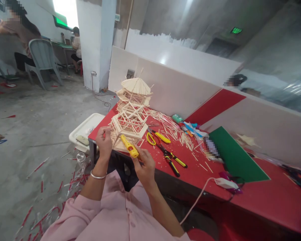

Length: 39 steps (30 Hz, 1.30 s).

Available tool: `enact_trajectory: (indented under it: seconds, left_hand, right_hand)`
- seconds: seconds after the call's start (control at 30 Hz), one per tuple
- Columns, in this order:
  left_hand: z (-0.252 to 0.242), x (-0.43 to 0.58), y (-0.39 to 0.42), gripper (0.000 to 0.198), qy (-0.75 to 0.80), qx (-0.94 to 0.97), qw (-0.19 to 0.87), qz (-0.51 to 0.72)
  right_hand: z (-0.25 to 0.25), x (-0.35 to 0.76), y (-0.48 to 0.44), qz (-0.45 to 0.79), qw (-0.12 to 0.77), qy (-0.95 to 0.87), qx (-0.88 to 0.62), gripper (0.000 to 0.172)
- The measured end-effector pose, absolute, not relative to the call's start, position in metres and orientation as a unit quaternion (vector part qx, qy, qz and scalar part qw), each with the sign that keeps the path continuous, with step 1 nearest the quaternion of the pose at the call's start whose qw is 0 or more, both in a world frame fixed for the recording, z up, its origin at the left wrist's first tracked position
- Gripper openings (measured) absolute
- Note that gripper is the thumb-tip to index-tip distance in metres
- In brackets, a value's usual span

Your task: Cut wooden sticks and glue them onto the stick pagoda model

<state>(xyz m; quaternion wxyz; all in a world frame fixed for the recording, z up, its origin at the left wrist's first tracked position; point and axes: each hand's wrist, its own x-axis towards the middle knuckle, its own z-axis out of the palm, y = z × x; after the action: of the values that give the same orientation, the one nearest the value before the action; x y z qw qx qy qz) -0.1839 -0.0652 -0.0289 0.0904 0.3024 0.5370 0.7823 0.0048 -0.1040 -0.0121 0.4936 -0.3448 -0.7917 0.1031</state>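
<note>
My right hand [144, 165] is closed around the rear of a slim yellow tube-shaped tool [129, 147], its narrow end pointing up and left. A small red piece [104, 135] shows at the fingers of my left hand [104, 140], which is closed on it; its kind cannot be made out. Just beyond both hands, on the table's left corner, stands a tiered pagoda model [134, 115] built from thin wooden sticks, with a slatted roof on top. The yellow tool's front end overlaps the model's lowest tier in view; whether they touch is unclear.
Pliers with black-yellow handles [169, 160] and yellow-handled scissors [151, 138] lie on the red table [190, 180]. Behind them are scattered wooden sticks [165, 122]. A green board [237, 155] lies rightward. A white stool [86, 125] stands left; plastic scraps litter the floor. People sit farther off.
</note>
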Motion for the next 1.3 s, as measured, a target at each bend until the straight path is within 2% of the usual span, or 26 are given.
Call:
enact_trajectory:
  seconds: [0.13,0.27,0.37,0.47,0.6,0.7,0.93,1.13,1.3]
  left_hand:
    - [-0.030,-0.184,-0.061,0.014,0.545,0.319,0.089,0.770]
    - [-0.034,-0.181,-0.060,0.012,0.563,0.329,0.129,0.747]
    - [-0.041,-0.182,-0.068,0.014,0.576,0.364,0.117,0.723]
    - [-0.049,-0.185,-0.078,0.020,0.576,0.445,0.075,0.682]
    - [-0.060,-0.186,-0.079,0.021,0.570,0.521,-0.012,0.636]
    - [-0.066,-0.184,-0.074,0.019,0.568,0.528,-0.038,0.631]
    - [-0.067,-0.176,-0.073,0.014,0.558,0.519,-0.040,0.646]
    - [-0.062,-0.159,-0.077,0.013,0.549,0.528,-0.021,0.648]
    - [-0.057,-0.139,-0.076,0.014,0.555,0.540,-0.014,0.633]
  right_hand:
    - [-0.010,0.011,-0.106,0.083,0.499,-0.788,-0.351,0.042]
    - [-0.006,0.010,-0.108,0.093,0.489,-0.780,-0.379,0.035]
    - [-0.003,0.009,-0.109,0.124,0.493,-0.760,-0.404,0.027]
    - [-0.001,0.008,-0.105,0.203,0.504,-0.719,-0.434,0.022]
    - [-0.001,0.003,-0.093,0.373,0.510,-0.625,-0.458,0.034]
    - [-0.004,0.002,-0.084,0.437,0.522,-0.580,-0.448,0.039]
    - [-0.009,0.022,-0.076,0.433,0.556,-0.533,-0.470,0.043]
    - [-0.004,0.026,-0.070,0.469,0.532,-0.528,-0.467,0.048]
    - [-0.009,0.039,-0.084,0.405,0.545,-0.558,-0.477,0.045]
